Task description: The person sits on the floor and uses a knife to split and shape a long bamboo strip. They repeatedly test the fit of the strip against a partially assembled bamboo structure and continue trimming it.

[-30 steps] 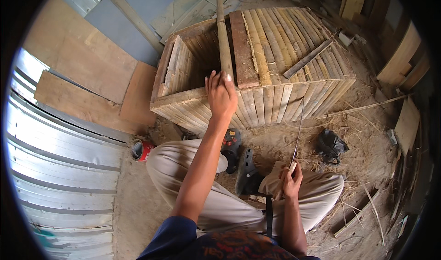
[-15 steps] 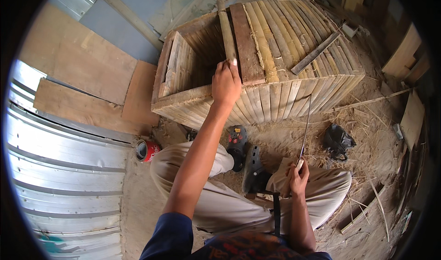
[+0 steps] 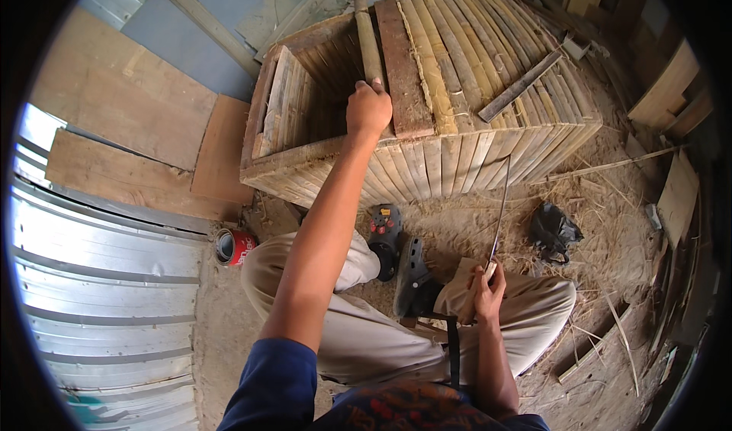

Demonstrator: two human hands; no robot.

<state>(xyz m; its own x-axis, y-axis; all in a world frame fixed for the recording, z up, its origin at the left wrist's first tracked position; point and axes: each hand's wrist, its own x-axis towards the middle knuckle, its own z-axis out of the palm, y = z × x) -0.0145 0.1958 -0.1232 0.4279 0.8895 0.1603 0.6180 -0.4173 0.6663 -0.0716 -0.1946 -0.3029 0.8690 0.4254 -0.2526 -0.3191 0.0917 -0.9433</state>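
Observation:
A long boat-shaped box (image 3: 427, 168) clad in split bamboo stands in front of me, open at its left end. My left hand (image 3: 369, 111) is closed around the near end of a bamboo pole (image 3: 369, 46) over this opening, beside a reddish-brown crosspiece (image 3: 402, 73). By my right knee, my right hand (image 3: 489, 290) grips the pale handle of a tool with a long, thin blade (image 3: 501, 217). Its blade points up and away, its tip in line with the box's near side; whether they touch, I cannot tell.
A flat dark strip (image 3: 522, 86) rests on the slats. A black plastic bag (image 3: 554, 233) and straw-like shavings lie on the dirt floor at right. A red can (image 3: 235, 246) stands left of my knee, near corrugated metal (image 3: 107, 294). Boards (image 3: 114, 96) cover the left side.
My left hand and the pole's near end have shifted slightly away from me, back from the box's near rim. My right hand keeps its hold on the tool. The view has shifted a little.

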